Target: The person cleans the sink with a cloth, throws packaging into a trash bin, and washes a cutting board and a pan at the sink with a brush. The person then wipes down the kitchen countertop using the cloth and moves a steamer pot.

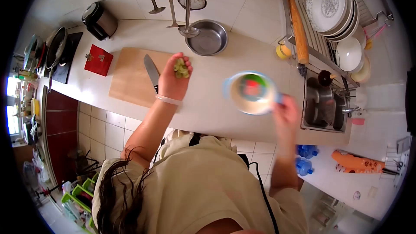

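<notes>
My left hand is cupped, palm up, around a small heap of chopped green vegetable pieces; their exact kind cannot be made out. Just left of that hand, a knife lies on a light brown cutting board, part of its handle hidden behind the hand. My right hand grips a small blue-rimmed bowl by the handle at its right side. Motion blurs both hand and bowl. The bowl is tipped so its inside shows, with a red and green patch at its bottom.
Behind my hands stands a steel basin, with ladles hanging above it. A red box and an electric kettle are at the left. On the right are the sink and a rack of plates.
</notes>
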`<act>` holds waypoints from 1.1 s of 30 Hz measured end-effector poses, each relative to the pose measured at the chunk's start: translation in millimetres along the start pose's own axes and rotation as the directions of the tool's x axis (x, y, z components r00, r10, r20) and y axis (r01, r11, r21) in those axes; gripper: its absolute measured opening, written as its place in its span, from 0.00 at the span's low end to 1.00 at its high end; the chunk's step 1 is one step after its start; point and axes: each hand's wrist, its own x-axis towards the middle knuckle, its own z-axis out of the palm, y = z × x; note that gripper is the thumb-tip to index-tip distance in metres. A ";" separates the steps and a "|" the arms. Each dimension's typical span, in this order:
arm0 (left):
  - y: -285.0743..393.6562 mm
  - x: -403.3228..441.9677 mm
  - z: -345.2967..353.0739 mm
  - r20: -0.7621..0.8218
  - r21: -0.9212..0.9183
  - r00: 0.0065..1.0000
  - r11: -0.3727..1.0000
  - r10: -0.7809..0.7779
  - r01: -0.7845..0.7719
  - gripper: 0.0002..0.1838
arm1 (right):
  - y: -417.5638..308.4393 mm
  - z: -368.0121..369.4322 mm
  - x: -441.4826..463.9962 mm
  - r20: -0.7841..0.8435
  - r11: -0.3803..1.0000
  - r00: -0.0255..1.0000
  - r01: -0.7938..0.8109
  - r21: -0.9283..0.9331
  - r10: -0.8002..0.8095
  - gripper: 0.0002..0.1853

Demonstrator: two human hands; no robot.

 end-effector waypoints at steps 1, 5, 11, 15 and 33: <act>-15.5 -0.9 7.8 0.070 0.208 0.990 0.969 0.124 -0.136 0.09 | 47.6 32.5 9.5 0.113 0.955 0.983 -0.170 0.242 0.146 0.09; -86.7 19.9 -17.9 0.287 0.833 0.943 0.441 0.169 -0.333 0.10 | 133.0 96.3 45.8 0.218 0.733 0.841 -0.539 0.416 0.495 0.07; -151.5 93.5 -67.1 0.456 0.890 0.887 -0.003 0.078 -0.457 0.20 | 185.2 102.9 89.0 0.283 0.604 0.744 -0.661 0.446 0.605 0.07; -152.6 103.6 -27.5 0.463 0.886 0.868 -0.069 0.179 -0.458 0.28 | 249.6 98.3 131.5 0.251 0.536 0.751 -0.625 0.567 0.611 0.11; 43.7 -6.5 -204.4 0.175 0.798 0.582 -0.461 0.794 0.389 0.21 | 296.7 165.8 197.6 0.224 0.545 0.800 -0.555 0.628 0.557 0.07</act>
